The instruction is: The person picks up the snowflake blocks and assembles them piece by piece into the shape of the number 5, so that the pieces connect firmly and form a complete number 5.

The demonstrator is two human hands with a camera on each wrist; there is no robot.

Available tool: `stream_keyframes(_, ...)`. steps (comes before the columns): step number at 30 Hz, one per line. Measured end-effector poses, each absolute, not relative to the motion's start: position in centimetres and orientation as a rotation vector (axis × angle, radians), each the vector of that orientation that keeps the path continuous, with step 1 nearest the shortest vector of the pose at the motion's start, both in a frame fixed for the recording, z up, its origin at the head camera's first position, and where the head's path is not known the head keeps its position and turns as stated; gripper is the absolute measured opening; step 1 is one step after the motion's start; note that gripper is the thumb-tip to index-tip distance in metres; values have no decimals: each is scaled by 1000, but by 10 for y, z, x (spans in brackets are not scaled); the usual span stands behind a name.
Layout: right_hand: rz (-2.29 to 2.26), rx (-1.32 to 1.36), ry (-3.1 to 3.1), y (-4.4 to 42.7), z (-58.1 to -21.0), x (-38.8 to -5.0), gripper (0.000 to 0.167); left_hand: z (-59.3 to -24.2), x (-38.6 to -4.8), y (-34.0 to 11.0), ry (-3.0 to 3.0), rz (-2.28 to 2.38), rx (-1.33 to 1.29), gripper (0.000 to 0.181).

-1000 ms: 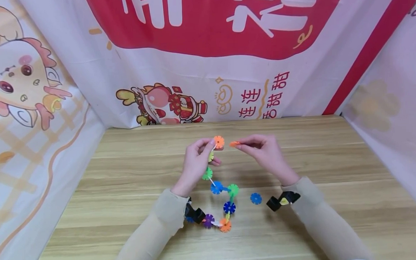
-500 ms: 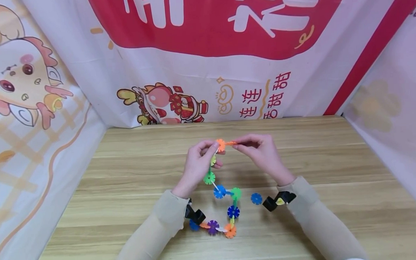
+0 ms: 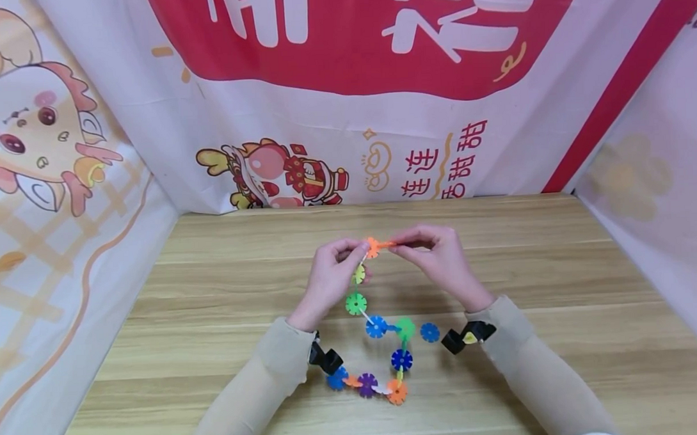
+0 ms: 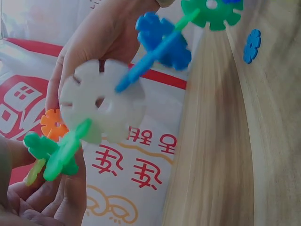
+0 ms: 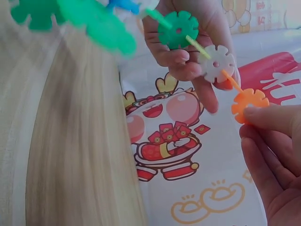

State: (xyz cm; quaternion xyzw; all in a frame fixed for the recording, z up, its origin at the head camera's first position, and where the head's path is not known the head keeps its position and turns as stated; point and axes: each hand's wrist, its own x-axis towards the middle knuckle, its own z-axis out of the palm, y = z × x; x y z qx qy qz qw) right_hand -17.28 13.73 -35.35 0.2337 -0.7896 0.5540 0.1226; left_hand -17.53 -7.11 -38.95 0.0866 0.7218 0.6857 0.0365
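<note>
A chain of coloured notched plastic discs (snowflake building discs) hangs from my left hand (image 3: pixel 334 269). The fingers and thumb pinch it near its top, beside an orange disc (image 3: pixel 372 247). Seen edge-on, a second orange disc (image 3: pixel 386 244) meets that one; my right hand (image 3: pixel 439 256) pinches it between thumb and fingers, as the right wrist view also shows with the orange disc (image 5: pixel 251 104). Below run a green disc (image 3: pixel 356 303), a blue disc (image 3: pixel 376 326), a dark blue disc (image 3: pixel 402 359), a lower orange disc (image 3: pixel 397 391) and a purple disc (image 3: pixel 367 384).
A loose blue disc (image 3: pixel 430 332) lies on the wooden table (image 3: pixel 242 298), left of the right wrist's black camera (image 3: pixel 469 336). Another black camera (image 3: pixel 326 358) sits on the left wrist, close to the chain's tail. Printed cloth (image 3: pixel 343 70) encloses the table's back and sides.
My right hand has brought its orange disc leftward against the chain's top orange disc; a gap lay between them before. The chain's lower part has shifted right and toward the near edge.
</note>
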Motion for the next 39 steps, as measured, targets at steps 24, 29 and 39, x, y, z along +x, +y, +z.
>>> stream_keyframes(24,1640,622,-2548,183,-396,-186,30,-393,-175,-82,2317,2014,282,27)
stream_keyframes(29,1502,617,-2776,208,-414,-171,31,-394,-177,-86,2306,2017,271,29)
stream_keyframes(39,1213,843,-3066,215,-447,-137,38,-395,-178,-86,2289,2028,266,27)
